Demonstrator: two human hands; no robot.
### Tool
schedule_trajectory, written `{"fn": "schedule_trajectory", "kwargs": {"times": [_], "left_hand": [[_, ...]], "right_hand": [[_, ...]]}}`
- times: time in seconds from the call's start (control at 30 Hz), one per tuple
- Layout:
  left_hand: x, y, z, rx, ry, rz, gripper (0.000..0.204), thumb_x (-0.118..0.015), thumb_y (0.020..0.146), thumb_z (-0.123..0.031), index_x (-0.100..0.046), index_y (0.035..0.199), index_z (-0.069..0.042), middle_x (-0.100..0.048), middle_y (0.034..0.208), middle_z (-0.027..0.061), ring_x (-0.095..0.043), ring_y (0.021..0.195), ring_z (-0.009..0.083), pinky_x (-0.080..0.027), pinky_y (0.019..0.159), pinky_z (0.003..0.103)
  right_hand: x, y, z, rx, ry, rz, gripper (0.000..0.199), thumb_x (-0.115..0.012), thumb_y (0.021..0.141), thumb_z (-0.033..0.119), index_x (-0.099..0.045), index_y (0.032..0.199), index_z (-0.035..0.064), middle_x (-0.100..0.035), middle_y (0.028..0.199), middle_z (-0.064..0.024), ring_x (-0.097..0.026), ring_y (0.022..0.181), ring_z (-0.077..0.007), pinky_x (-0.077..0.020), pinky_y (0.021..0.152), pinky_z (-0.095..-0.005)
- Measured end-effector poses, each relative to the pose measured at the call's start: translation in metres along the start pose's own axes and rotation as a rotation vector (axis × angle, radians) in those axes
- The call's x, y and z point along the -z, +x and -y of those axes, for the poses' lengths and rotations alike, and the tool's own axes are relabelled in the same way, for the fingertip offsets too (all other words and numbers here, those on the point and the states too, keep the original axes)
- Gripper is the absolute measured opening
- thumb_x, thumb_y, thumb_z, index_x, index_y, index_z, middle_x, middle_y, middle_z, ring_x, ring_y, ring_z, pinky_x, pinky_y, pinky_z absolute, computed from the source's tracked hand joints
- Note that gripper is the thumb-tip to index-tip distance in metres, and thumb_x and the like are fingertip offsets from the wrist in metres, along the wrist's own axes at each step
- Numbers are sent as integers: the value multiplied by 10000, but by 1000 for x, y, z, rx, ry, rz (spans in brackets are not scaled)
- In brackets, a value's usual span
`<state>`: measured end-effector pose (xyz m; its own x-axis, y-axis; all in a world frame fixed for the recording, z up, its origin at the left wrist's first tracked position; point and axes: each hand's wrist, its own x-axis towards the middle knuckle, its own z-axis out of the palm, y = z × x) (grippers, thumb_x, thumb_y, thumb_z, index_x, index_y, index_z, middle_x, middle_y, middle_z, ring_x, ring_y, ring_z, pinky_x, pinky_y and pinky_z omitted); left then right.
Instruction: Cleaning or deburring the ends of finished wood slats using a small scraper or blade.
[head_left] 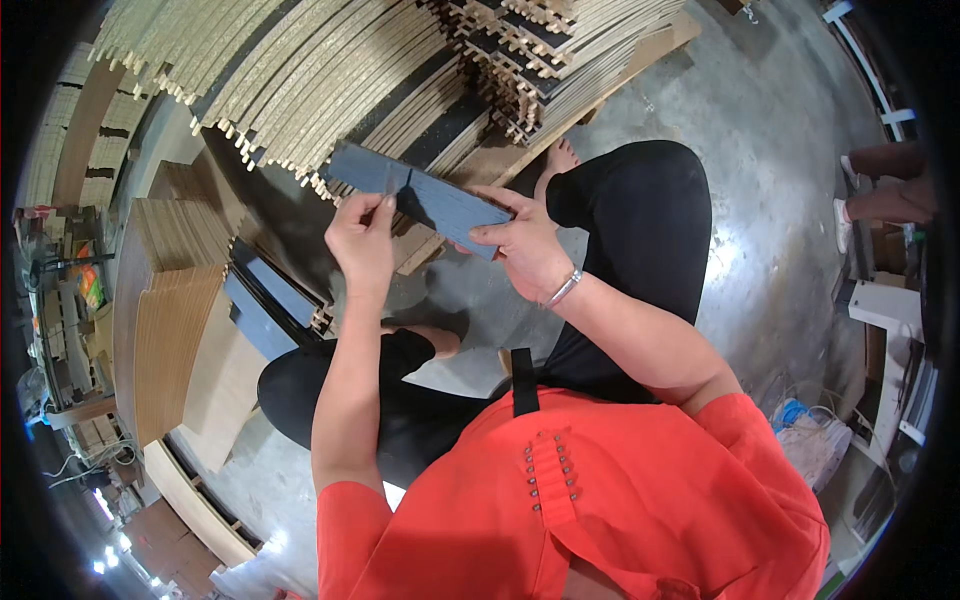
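Here, a dark blue-grey strip point(420, 195) is held up in both hands, above the person's lap.

The left hand point(362, 245) pinches the strip near its middle, thumb and fingertips pressed together on its lower edge; the right hand point(522, 248) grips its right end, thumb on top, fingers curled beneath. Just beyond the strip lie fanned stacks of pale slatted boards point(330, 90). More dark strips point(268, 300) lie piled to the left, beside tan panels point(175, 330) on the concrete floor point(780, 180).
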<state>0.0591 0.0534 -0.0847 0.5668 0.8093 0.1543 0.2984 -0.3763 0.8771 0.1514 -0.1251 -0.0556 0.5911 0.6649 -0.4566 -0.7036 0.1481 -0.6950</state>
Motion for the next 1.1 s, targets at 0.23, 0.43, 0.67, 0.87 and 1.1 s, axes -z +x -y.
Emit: {"fn": "schedule_trajectory", "kwargs": {"times": [0.23,0.43,0.67,0.87,1.1], "left_hand": [[-33,-32,-45,-528,197,119,24,-658,727,-18,-639,732,-31,-590,709,119,-586,667,310,-471,601,405],[-18,-3,-39,-325,246,5,31,-649,726,-23,-642,696,-26,-595,685,121,-603,659,293,-485,600,385],[-20,-35,-58,-526,169,189,29,-674,730,-11,-647,722,-18,-611,699,118,-597,642,276,-474,591,369],[-22,-36,-55,-543,206,163,62,-664,705,-17,-619,708,-59,-578,676,109,-589,631,304,-474,578,402],[-15,-12,-53,-288,195,-1,61,-660,690,4,-617,683,-39,-581,668,100,-588,639,290,-465,580,377]], "right_hand": [[14,2,-6,-88,116,45,695,-487,624,-175,-521,1298,-11,-617,1011,-100,-600,887,-147,-478,685,-266],[-1,-8,6,-64,113,139,705,-449,626,-174,-490,1314,-24,-573,1031,-112,-572,826,-148,-459,649,-261],[8,-5,5,-5,-56,194,727,-484,631,-154,-446,1350,-52,-574,1177,-131,-598,989,-192,-478,766,-257],[11,-4,5,0,-50,213,720,-483,626,-174,-464,1334,-47,-595,1119,-101,-604,927,-158,-475,747,-235],[6,-6,9,136,-204,259,698,-494,646,-138,-467,1337,-43,-595,1087,-49,-562,873,-84,-443,682,-209]]}}
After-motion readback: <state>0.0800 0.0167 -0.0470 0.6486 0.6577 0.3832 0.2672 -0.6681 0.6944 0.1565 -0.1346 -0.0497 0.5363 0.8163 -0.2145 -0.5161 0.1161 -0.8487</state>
